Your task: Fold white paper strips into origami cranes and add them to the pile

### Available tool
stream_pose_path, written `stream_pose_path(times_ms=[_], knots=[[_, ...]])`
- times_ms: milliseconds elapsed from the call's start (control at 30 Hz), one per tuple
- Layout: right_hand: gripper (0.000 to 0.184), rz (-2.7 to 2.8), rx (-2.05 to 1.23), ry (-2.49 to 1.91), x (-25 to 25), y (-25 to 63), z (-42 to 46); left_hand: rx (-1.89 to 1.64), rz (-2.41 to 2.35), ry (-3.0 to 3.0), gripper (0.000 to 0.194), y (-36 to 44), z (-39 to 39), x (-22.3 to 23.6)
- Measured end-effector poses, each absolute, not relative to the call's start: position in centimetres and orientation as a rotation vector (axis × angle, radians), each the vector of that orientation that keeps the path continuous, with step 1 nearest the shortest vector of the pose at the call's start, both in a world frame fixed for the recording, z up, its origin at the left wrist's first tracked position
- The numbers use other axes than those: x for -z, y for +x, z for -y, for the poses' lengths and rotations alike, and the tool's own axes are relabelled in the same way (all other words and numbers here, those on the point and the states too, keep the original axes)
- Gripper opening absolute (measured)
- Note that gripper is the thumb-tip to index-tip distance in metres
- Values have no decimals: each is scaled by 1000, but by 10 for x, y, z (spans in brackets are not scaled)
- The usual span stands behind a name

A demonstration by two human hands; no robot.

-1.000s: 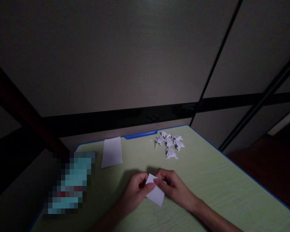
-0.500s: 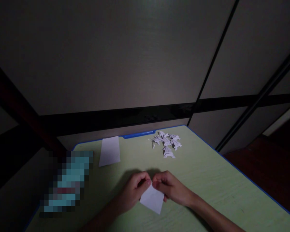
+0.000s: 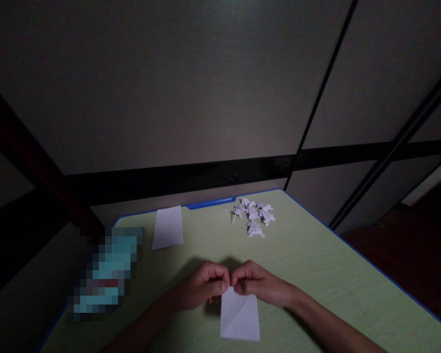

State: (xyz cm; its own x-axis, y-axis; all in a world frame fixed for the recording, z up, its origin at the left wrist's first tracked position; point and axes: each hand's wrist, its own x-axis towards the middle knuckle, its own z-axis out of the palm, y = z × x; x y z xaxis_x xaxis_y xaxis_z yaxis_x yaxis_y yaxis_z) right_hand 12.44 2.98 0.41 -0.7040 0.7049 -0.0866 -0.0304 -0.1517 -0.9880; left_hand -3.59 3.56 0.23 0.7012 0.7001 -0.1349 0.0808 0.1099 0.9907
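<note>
White creased paper (image 3: 240,318) is held well in from the far edge of the desk (image 3: 323,255). The left hand (image 3: 208,283) and right hand (image 3: 257,283) each have a closed thumb-and-finger grip on its top. Folded paper figures (image 3: 255,229) cluster near the far right corner.

Dim, grainy frame: the pale green, blue-edged tabletop (image 3: 316,260) is brighter than the flat grey-brown panel (image 3: 183,88) behind it, faintly sheeny up top, and the near-black reddish floor (image 3: 393,255) to its right. Soft shadows on the tabletop just beyond bare left hand (image 3: 206,284) and bare right hand (image 3: 259,284). Wide-angle stretch toward frame edges; turquoise object (image 3: 110,264) at tabletop's left is pixelated.
</note>
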Motion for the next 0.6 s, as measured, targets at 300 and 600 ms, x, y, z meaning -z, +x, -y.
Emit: stream_pose_path(times_ms=[300, 600], knots=[[5, 1054, -2113, -684, 0, 118, -27, -659, -568, 1062, 12, -37, -40, 1], [6, 1196, -1946, -731, -2, 119, -30, -794, -710, 1169, 27, -31, -36, 2]])
